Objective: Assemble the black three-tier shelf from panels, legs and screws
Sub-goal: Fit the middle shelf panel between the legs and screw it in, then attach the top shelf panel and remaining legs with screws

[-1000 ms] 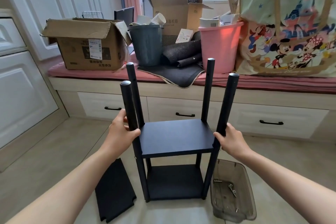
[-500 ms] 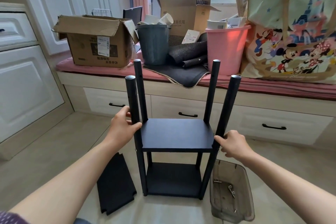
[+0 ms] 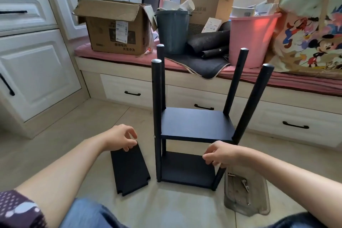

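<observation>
The black shelf frame (image 3: 196,126) stands upright on the floor, with two panels fixed between four round legs whose tops stick up free. A third black panel (image 3: 130,170) lies flat on the floor to its left. My left hand (image 3: 120,138) is low over that panel's far edge, fingers curled and fingertips touching the edge. My right hand (image 3: 220,153) hovers in front of the front right leg (image 3: 253,102), fingers loosely bent, holding nothing. A clear plastic tray (image 3: 259,207) with a few screws (image 3: 245,185) sits on the floor at the right.
Behind the shelf runs a window bench with drawers (image 3: 203,98). On it stand a cardboard box (image 3: 112,29), a grey bin (image 3: 173,31), a pink bucket (image 3: 253,39), rolled dark mats (image 3: 207,42) and a large cartoon bag (image 3: 311,24). White cabinets (image 3: 33,65) line the left.
Both hands have let go of the shelf's front legs and dropped. The left moved down-left to the loose panel, the right sank in front of the right leg. The view tilted down.
</observation>
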`<state>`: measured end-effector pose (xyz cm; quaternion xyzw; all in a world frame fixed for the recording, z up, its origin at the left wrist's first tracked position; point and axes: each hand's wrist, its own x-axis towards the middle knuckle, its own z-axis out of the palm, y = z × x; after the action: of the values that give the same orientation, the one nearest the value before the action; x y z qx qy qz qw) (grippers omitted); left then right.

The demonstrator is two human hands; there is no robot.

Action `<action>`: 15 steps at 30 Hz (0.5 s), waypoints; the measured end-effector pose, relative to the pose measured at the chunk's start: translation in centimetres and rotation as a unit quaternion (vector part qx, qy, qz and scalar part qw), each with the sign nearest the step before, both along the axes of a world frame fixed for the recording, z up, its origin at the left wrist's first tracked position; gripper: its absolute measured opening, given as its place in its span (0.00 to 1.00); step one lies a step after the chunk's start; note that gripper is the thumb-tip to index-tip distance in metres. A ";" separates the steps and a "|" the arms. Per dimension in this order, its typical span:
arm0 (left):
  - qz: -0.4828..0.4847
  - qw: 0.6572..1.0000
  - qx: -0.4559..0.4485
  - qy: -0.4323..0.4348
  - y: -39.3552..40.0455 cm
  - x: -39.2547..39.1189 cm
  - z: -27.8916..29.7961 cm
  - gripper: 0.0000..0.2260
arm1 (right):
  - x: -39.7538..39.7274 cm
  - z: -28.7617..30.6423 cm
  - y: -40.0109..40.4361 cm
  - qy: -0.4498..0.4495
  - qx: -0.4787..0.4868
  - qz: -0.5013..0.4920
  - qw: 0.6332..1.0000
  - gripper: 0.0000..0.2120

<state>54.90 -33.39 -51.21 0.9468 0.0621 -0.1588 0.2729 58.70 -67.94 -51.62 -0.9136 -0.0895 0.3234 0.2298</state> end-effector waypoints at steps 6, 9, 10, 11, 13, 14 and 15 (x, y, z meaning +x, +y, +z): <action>0.053 0.998 -0.035 0.018 4.5 -2.2 -3.2 0.04 | -0.7 -4.2 6.2 -0.019 -0.016 0.081 0.996 0.12; 0.097 0.993 -0.058 0.031 6.6 -4.0 -7.5 0.03 | -0.9 -7.8 9.9 -0.001 -0.044 0.118 0.992 0.13; 0.115 0.990 -0.073 0.043 7.2 -4.6 -9.2 0.03 | -0.9 -9.2 11.2 0.006 -0.049 0.122 0.991 0.13; 0.133 0.985 -0.090 0.056 7.7 -5.1 -10.9 0.03 | -0.8 -10.7 12.4 0.014 -0.050 0.122 0.991 0.13; 0.170 0.975 -0.121 0.072 8.4 -5.6 -14.1 0.04 | -0.6 -13.6 14.9 0.033 -0.044 0.116 0.992 0.12; 0.189 0.970 -0.135 0.076 8.7 -5.7 -15.5 0.04 | -0.5 -14.9 16.0 0.043 -0.041 0.112 0.992 0.11; 0.209 0.963 -0.150 0.079 8.9 -5.6 -16.9 0.05 | -0.3 -16.1 16.9 0.052 -0.038 0.107 0.992 0.11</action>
<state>49.33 -24.52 -68.11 0.8451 0.2557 -0.1802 0.4335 58.36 -51.02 -67.71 -0.8889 -0.1622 0.3960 0.1634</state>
